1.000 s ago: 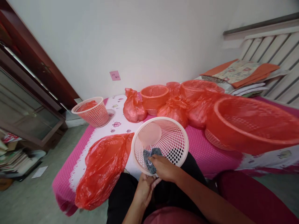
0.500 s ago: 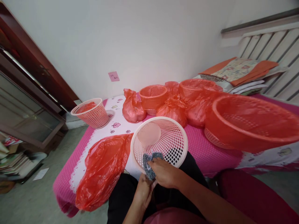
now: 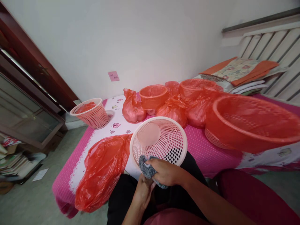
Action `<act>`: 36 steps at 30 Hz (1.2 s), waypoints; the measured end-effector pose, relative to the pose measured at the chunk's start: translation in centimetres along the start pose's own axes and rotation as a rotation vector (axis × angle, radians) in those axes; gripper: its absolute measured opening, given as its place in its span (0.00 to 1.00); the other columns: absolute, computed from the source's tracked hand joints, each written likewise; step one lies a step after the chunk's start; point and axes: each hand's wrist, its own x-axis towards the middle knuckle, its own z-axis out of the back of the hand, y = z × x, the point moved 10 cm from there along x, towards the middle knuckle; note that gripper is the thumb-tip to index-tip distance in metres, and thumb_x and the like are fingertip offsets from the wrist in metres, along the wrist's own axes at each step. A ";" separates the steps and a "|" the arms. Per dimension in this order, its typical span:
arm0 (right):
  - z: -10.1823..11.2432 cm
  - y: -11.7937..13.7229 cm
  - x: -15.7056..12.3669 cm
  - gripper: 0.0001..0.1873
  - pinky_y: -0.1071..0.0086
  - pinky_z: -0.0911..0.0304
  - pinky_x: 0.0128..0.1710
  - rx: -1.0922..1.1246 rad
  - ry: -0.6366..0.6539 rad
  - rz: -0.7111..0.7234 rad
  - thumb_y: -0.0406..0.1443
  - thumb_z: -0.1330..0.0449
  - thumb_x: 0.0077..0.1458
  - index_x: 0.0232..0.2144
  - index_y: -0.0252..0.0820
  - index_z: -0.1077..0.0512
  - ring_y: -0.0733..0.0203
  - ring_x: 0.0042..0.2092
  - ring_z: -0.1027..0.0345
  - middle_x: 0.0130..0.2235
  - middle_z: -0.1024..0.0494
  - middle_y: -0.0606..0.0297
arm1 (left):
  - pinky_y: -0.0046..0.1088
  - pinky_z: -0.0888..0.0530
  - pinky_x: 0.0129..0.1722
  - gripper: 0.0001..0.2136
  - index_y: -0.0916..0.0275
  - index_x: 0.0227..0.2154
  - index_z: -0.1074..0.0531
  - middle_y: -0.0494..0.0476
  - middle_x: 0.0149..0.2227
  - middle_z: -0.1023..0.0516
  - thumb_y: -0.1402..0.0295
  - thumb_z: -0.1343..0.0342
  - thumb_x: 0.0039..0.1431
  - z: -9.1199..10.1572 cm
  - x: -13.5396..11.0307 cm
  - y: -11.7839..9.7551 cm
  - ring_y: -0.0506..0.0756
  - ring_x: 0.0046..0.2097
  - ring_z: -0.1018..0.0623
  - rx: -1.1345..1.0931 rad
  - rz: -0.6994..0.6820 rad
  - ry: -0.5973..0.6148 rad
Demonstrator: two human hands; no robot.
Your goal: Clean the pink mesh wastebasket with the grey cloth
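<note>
Pale pink perforated plastic, probably light, semi-stiff and best held by its smooth rim (image 3: 131, 148), forms the tapered basket (image 3: 165, 137) tilted over the lap (image 3: 124, 192), with the left grip (image 3: 144, 189) clamped at its near side and the right grip (image 3: 167, 172) closed on a soft-looking, fuzzy grey cloth (image 3: 147, 169) there.

A pink note (image 3: 113, 76) sticks to the pale wall (image 3: 150, 40); folded cloths (image 3: 243, 70) lie near a slatted panel (image 3: 278, 57).
</note>
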 end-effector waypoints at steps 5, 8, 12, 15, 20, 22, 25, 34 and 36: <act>0.9 -0.8 0.8 0.17 0.58 0.31 0.52 0.937 -0.097 0.002 0.40 0.35 0.50 0.43 0.41 0.22 0.52 0.44 0.22 0.41 0.16 0.61 | 0.53 0.29 0.62 0.25 0.61 0.46 0.21 0.67 0.51 0.16 0.65 0.23 0.43 0.4 0.0 -1.0 0.70 0.60 0.23 -0.036 -0.025 -0.023; 3.0 -3.0 0.4 0.22 0.54 0.32 0.56 1.301 -0.316 -0.030 0.42 0.29 0.44 0.43 0.41 0.21 0.50 0.46 0.21 0.41 0.15 0.60 | 0.55 0.28 0.62 0.23 0.63 0.40 0.20 0.64 0.46 0.16 0.68 0.22 0.39 1.5 0.2 -1.2 0.68 0.54 0.19 -0.039 -0.037 -0.081; 6.1 -6.2 -1.1 0.23 0.52 0.31 0.57 1.338 -0.570 -0.083 0.40 0.26 0.40 0.42 0.41 0.20 0.47 0.50 0.21 0.42 0.14 0.59 | 0.51 0.24 0.58 0.17 0.64 0.24 0.25 0.54 0.30 0.18 0.66 0.21 0.38 2.0 0.5 -1.4 0.58 0.40 0.18 -0.031 -0.051 -0.104; 7.6 -8.6 -2.3 0.24 0.52 0.30 0.56 1.288 -0.710 -0.141 0.40 0.26 0.40 0.42 0.42 0.20 0.46 0.49 0.21 0.42 0.14 0.60 | 0.45 0.22 0.54 0.17 0.65 0.26 0.24 0.57 0.33 0.16 0.65 0.21 0.38 1.1 0.9 -1.6 0.58 0.40 0.18 0.007 -0.050 -0.065; 9.2 -10.7 -3.3 0.24 0.52 0.30 0.55 1.036 -0.805 -0.149 0.44 0.27 0.44 0.44 0.41 0.20 0.47 0.47 0.20 0.42 0.14 0.58 | 0.41 0.21 0.52 0.14 0.64 0.28 0.25 0.58 0.34 0.15 0.68 0.24 0.43 0.2 1.4 -1.3 0.58 0.40 0.17 0.006 -0.014 -0.054; 9.4 -11.0 -3.2 0.23 0.52 0.29 0.54 0.919 -0.798 -0.139 0.44 0.29 0.47 0.44 0.40 0.20 0.46 0.48 0.20 0.42 0.14 0.57 | 0.45 0.20 0.52 0.12 0.64 0.29 0.26 0.58 0.35 0.15 0.70 0.27 0.47 0.4 1.5 -0.5 0.59 0.40 0.16 -0.038 0.048 -0.082; 9.8 -11.3 -2.8 0.22 0.52 0.29 0.55 0.757 -0.823 -0.085 0.41 0.32 0.48 0.47 0.42 0.21 0.46 0.50 0.21 0.44 0.15 0.58 | 0.49 0.20 0.51 0.10 0.65 0.34 0.26 0.62 0.38 0.15 0.69 0.31 0.52 0.6 1.5 0.1 0.61 0.39 0.15 -0.075 0.090 -0.096; 10.3 -7.1 2.8 0.31 0.58 0.34 0.58 0.013 -0.708 0.028 0.24 0.47 0.53 0.59 0.39 0.30 0.51 0.57 0.26 0.56 0.21 0.52 | 0.32 0.22 0.38 0.17 0.65 0.30 0.21 0.59 0.32 0.16 0.60 0.24 0.41 0.7 2.0 -1.9 0.57 0.35 0.19 0.158 -0.147 -0.081; 9.9 -7.1 5.2 0.26 0.60 0.34 0.56 -0.105 -0.635 -0.020 0.25 0.46 0.56 0.56 0.40 0.28 0.50 0.55 0.26 0.55 0.21 0.52 | 0.30 0.24 0.37 0.17 0.65 0.30 0.19 0.58 0.30 0.16 0.61 0.23 0.38 0.6 2.0 -1.8 0.56 0.33 0.20 0.180 -0.139 -0.063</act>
